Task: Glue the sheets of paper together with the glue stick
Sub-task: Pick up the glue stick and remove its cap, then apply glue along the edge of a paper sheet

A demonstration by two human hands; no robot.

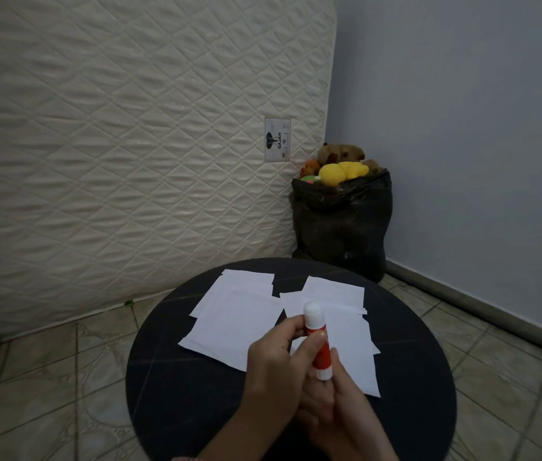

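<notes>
At lower centre, the red-and-white plastic glue stick is pinched by the left hand and right hand above white paper sheets; an uncapping jerk could scatter them.

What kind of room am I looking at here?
Probably a home spare or storage room: a quilted mattress propped upright against the wall, a black bag stuffed with plush toys, and a tiled floor.

Your bench is a round dark top, lower centre of frame. White sheets of paper lie flat on it, overlapping, across its upper half.
</notes>
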